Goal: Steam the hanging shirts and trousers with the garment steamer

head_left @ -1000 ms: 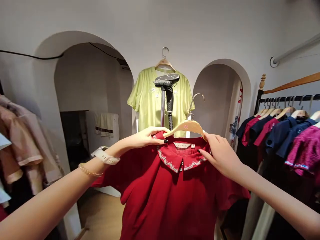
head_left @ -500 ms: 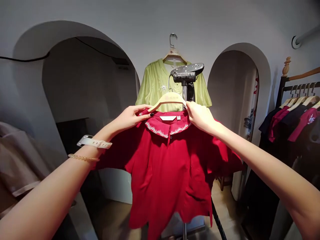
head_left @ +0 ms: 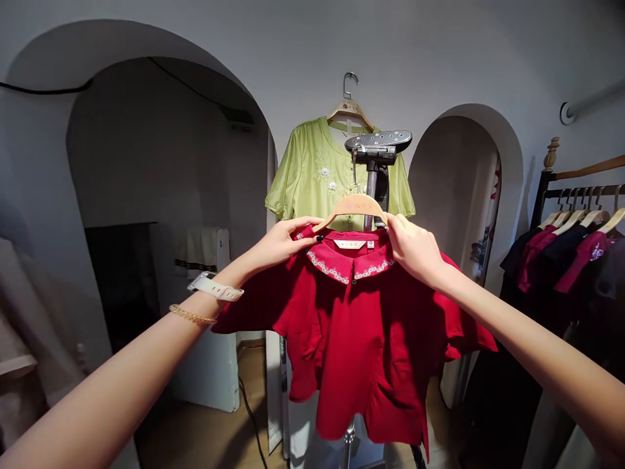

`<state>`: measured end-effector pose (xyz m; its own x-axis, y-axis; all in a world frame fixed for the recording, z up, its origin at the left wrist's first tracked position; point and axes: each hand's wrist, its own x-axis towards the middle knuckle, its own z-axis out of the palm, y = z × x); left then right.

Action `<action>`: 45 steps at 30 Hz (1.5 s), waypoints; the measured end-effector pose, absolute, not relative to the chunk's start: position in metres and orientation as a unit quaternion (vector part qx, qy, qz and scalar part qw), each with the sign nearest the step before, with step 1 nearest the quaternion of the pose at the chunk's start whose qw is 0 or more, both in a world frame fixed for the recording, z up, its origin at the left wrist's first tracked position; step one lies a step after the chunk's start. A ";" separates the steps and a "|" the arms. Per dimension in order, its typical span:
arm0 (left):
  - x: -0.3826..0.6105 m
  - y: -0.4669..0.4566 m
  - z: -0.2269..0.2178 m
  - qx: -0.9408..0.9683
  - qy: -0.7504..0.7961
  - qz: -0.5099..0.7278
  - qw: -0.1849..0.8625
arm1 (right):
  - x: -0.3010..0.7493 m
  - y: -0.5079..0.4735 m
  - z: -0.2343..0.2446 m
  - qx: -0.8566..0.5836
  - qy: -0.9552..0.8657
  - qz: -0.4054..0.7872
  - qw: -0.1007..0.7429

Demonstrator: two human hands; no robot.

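My hands hold up a red short-sleeved blouse [head_left: 352,345] by its shoulders, on a light wooden hanger [head_left: 355,205]. My left hand [head_left: 286,242] pinches the blouse's shoulder at the hanger's left end. At the other end, my right hand [head_left: 413,249] grips the hanger and cloth together. The blouse has a collar with white embroidered trim [head_left: 349,267]. Just behind the hanger stands the dark head of a garment steamer [head_left: 378,143] on its metal pole [head_left: 371,185]. Beyond it, a lime-green blouse [head_left: 312,176] hangs on another wooden hanger [head_left: 350,112].
A black rail [head_left: 576,193] at right carries dark and crimson garments on wooden hangers. Beige clothes [head_left: 24,339] hang at left. Behind are arched wall openings, a white cabinet [head_left: 205,345] with a towel, and a wooden floor.
My hands and the red blouse have moved farther from me, so the blouse looks smaller. It now sits close in front of the steamer pole. My view has also shifted.
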<state>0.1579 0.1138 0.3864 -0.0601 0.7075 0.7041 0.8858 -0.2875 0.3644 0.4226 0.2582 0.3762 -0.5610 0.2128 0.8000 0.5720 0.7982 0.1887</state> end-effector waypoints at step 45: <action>0.257 -0.020 0.254 -0.576 -0.664 -0.367 0.304 | 0.449 0.173 0.412 0.124 -0.931 0.257 0.227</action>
